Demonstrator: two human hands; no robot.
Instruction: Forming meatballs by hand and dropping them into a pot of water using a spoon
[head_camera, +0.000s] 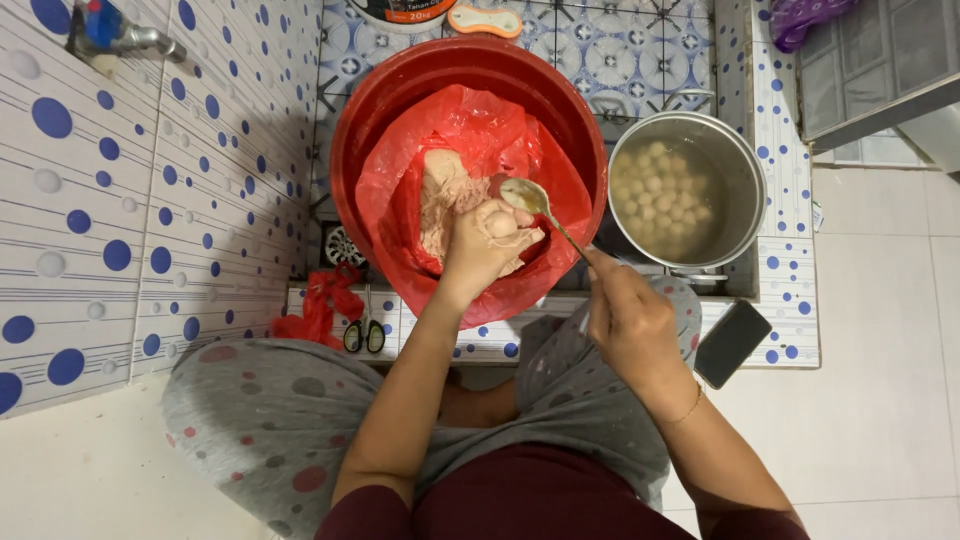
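Observation:
A big red basin (365, 110) lined with a red plastic bag (470, 125) holds pale pink paste (443, 200). Over the bag, my left hand (480, 250) is closed around a lump of that paste, and a round ball (500, 222) is squeezed out at the top of the fist. My right hand (630, 325) holds a metal spoon (527, 196) by its handle, its bowl right next to the ball. To the right stands a metal pot (742, 175) of water with several pale balls (665, 195) in it.
Scissors with green-black handles (363, 335) and a scrap of red plastic (318, 305) lie on the tiled ledge at the left. A dark phone (732, 343) rests at the right. A tap (115, 35) sticks out of the dotted tile wall.

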